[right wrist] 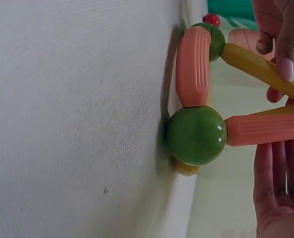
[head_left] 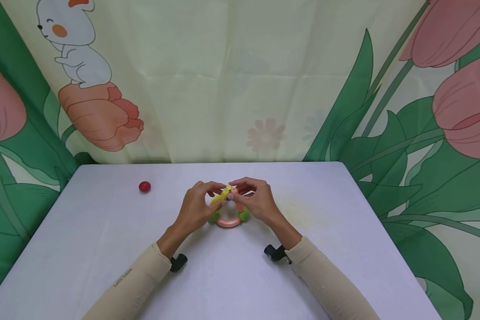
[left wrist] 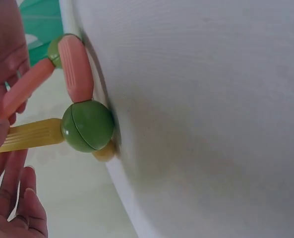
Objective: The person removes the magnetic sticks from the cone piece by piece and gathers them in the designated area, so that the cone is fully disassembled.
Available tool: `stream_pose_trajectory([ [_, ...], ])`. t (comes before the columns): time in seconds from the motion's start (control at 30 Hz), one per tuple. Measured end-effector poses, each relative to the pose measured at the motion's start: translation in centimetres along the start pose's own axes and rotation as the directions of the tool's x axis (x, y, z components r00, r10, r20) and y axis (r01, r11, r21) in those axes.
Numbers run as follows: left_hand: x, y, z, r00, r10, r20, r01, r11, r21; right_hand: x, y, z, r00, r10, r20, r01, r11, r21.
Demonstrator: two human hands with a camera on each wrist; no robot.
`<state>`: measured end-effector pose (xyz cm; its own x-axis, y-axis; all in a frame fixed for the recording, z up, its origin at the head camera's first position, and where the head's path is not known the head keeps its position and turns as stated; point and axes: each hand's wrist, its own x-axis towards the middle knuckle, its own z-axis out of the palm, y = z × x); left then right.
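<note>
Both hands hold a toy frame of ribbed rods and green balls. A pink rod (head_left: 229, 223) forms its near low side, with a green ball (left wrist: 88, 126) at one end and another green ball (right wrist: 196, 135) at the other. My left hand (head_left: 196, 204) pinches a yellow rod (left wrist: 35, 135) that slants up from the left ball. My right hand (head_left: 259, 200) pinches the upper part of a pink rod (right wrist: 265, 130) rising from the right ball. Fingers partly hide where the rods come together at the top. Low behind the left ball shows a yellow rod end (left wrist: 105, 151).
A red ball (head_left: 145, 186) lies far left on the white-covered table (head_left: 104, 249). Behind the table's back edge hangs a printed curtain (head_left: 192, 80). Black wrist cameras, left (head_left: 178, 262) and right (head_left: 275, 253), sit by the sleeve cuffs.
</note>
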<state>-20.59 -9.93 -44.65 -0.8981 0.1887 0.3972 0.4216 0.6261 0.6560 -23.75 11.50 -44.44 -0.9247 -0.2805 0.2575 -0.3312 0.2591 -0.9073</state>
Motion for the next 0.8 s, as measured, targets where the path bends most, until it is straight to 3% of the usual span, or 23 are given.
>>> stream_pose_trajectory([
  [0.37, -0.31, -0.13, -0.16, 1.0, 0.022, -0.003, -0.022, 1.0, -0.01, 0.0, -0.1, 0.28, 0.999, 0.021, -0.025, -0.021, 1.0, -0.015],
  [0.8, -0.17, -0.01, -0.46, 0.999, 0.027, -0.042, -0.028, 1.0, -0.015, 0.06, -0.1, 0.25, 1.0, -0.021, -0.016, 0.02, 0.999, -0.043],
])
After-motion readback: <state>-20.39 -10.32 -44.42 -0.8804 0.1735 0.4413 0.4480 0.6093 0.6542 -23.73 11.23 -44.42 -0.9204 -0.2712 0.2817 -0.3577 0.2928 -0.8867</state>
